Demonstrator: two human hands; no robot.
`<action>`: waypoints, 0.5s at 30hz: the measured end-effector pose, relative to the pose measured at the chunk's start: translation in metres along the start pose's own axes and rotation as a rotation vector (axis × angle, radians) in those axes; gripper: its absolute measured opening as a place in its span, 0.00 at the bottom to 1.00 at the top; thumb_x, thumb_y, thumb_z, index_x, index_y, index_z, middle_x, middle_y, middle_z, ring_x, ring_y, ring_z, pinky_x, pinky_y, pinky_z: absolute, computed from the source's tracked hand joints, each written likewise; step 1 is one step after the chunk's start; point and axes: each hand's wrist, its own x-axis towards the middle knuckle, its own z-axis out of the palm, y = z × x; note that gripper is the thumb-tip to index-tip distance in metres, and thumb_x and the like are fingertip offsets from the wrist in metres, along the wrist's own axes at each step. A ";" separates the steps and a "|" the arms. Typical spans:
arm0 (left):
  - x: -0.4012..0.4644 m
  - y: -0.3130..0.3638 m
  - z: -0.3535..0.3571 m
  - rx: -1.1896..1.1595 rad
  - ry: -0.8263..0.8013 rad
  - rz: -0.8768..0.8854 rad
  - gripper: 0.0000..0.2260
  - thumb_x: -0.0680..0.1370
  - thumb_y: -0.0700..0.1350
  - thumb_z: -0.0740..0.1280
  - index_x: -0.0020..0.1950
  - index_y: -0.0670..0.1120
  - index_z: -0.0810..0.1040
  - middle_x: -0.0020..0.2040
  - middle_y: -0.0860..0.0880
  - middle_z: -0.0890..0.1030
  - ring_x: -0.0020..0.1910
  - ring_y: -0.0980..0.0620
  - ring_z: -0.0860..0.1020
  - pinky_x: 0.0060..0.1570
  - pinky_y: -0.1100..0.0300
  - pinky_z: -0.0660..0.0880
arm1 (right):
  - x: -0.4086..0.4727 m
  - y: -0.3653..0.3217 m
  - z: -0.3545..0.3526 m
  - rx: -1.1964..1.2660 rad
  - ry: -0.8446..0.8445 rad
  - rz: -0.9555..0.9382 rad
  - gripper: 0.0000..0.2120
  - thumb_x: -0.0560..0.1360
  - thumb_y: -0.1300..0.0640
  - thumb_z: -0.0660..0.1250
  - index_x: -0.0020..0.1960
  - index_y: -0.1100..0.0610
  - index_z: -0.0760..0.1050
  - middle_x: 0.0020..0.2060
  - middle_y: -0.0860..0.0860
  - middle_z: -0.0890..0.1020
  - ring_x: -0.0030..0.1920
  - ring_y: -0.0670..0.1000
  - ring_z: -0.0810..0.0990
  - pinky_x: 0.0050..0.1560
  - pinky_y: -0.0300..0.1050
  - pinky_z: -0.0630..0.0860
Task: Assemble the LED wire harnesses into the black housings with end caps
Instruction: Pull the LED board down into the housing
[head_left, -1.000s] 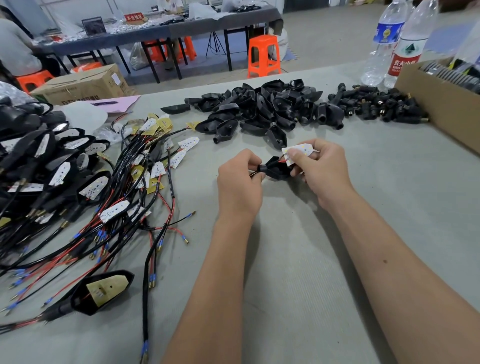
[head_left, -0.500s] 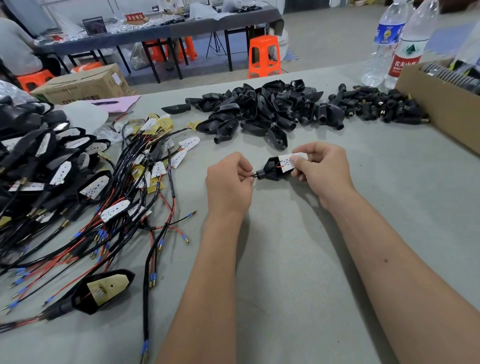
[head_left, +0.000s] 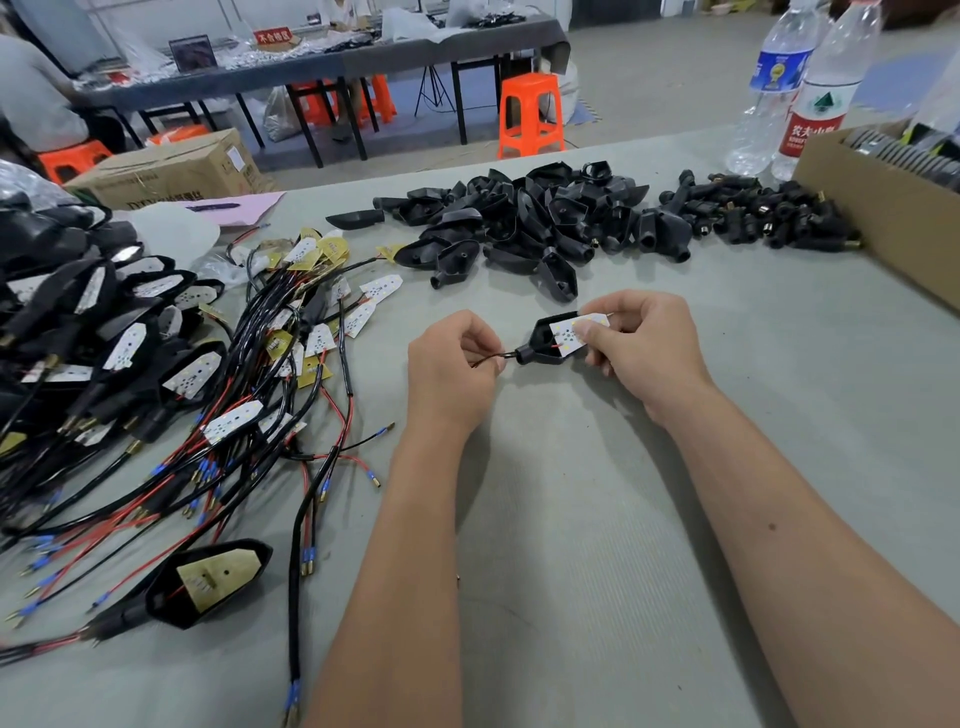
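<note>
L hand (head_left: 451, 364) pinches wires (head_left: 488, 357) leaving black housing (head_left: 545, 343); R hand (head_left: 641, 343) holds housing w/ thumb on LED board (head_left: 579, 328), above surface (head_left: 597, 519)

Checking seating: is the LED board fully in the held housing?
No: the LED board sticks out past the housing rim, under the right hand thumb.

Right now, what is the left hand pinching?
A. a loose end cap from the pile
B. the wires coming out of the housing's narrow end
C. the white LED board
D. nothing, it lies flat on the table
B: the left hand pinches the wires that leave the narrow end of the black housing, while the right hand holds the housing with its thumb on the white LED board.
</note>
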 end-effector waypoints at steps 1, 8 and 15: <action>0.000 0.001 0.001 0.027 -0.010 0.006 0.12 0.71 0.33 0.76 0.44 0.48 0.80 0.40 0.54 0.81 0.36 0.60 0.78 0.41 0.69 0.75 | -0.001 0.000 0.001 -0.009 0.009 -0.010 0.06 0.74 0.64 0.76 0.46 0.54 0.82 0.29 0.52 0.84 0.26 0.48 0.79 0.28 0.40 0.74; -0.002 0.011 0.016 0.153 -0.063 0.032 0.11 0.71 0.37 0.76 0.49 0.49 0.84 0.40 0.56 0.82 0.42 0.53 0.81 0.52 0.53 0.80 | -0.005 -0.003 0.007 -0.090 0.043 -0.103 0.06 0.73 0.61 0.77 0.43 0.53 0.81 0.29 0.49 0.83 0.27 0.47 0.81 0.29 0.42 0.75; -0.004 0.013 0.018 0.004 -0.015 0.053 0.09 0.72 0.34 0.75 0.46 0.47 0.83 0.38 0.60 0.81 0.39 0.62 0.80 0.50 0.58 0.80 | 0.000 -0.002 0.003 -0.169 0.068 -0.139 0.06 0.71 0.58 0.79 0.39 0.50 0.84 0.32 0.49 0.82 0.31 0.44 0.75 0.35 0.36 0.72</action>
